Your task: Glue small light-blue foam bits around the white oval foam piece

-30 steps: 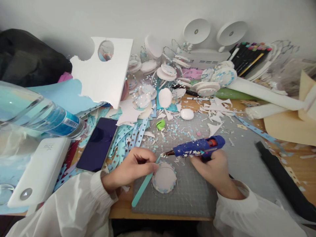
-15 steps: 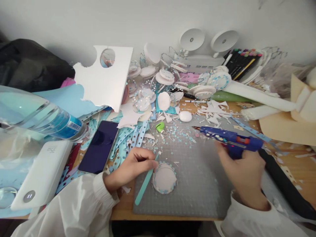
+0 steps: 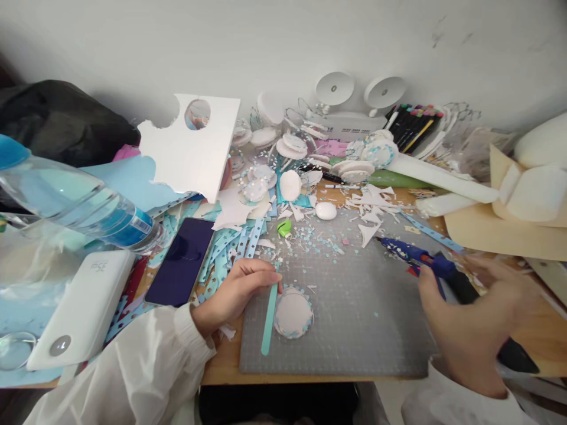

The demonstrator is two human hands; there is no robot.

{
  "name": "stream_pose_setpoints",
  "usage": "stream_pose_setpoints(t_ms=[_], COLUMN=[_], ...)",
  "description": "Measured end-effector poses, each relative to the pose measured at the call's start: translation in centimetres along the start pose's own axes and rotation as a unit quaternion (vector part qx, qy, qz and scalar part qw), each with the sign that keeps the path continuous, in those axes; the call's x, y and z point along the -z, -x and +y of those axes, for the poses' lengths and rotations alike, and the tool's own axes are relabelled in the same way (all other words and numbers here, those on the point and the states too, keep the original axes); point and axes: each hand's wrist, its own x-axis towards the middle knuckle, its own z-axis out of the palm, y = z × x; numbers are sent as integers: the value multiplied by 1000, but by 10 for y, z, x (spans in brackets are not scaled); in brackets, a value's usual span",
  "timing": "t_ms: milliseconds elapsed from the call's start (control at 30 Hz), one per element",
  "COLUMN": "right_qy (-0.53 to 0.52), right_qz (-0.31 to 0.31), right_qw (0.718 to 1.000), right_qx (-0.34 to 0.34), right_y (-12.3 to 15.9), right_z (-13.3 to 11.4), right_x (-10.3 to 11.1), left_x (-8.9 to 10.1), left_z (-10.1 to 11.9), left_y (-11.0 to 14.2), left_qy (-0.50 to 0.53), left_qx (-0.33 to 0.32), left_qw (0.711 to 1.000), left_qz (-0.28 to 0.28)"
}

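Observation:
My left hand (image 3: 243,290) pinches the upper end of a slim, flat teal stick (image 3: 268,324) between thumb and fingers. The stick slants down toward the mat's front edge. Just right of it lies a white disc (image 3: 294,314) with small pale blue stars around its rim. On the right, a blue hot glue gun (image 3: 414,254) rests with its nozzle pointing left. My right hand (image 3: 473,319) is beside its handle, blurred, thumb near the trigger and fingers spread, not wrapped round it. All this is on or over a grey cutting mat (image 3: 354,336).
Paper scraps and star confetti litter the mat's far side near a white oval case (image 3: 326,211) and a green clip-like piece (image 3: 284,228). Left are a phone (image 3: 181,262), power bank (image 3: 82,310) and tilted water bottle (image 3: 88,203). Decorated discs (image 3: 292,145) and markers (image 3: 411,127) crowd the back.
The glue gun has come down to the right, and my right hand has loosened from it, fingers spreading. My left hand keeps the teal stick, now turned more upright.

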Motion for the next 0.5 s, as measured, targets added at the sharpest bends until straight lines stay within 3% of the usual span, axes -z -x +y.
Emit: stream_pose_setpoints(t_ms=[33, 67, 167, 267, 367, 500], right_qy=[55, 62, -16, -97, -129, -159], right_qz=[46, 50, -55, -155, -186, -150], right_qw=[997, 997, 989, 939, 899, 888], right_qx=[-30, -19, 139, 292, 374, 405], right_y=[-4, -8, -19, -27, -35, -42], right_z=[-15, -31, -74, -105, -121, -124], right_x=[0, -1, -14, -36, -58, -72], left_x=[0, 0, 0, 1, 1, 1], left_z=[0, 0, 0, -1, -2, -3], left_y=[0, -1, -1, -2, -3, -3], left_qy=[5, 7, 18, 45, 65, 39], left_qx=[-2, -7, -32, -36, -35, -43], left_qw=[1000, 1000, 999, 998, 997, 998], left_qz=[0, 0, 2, 14, 22, 10])
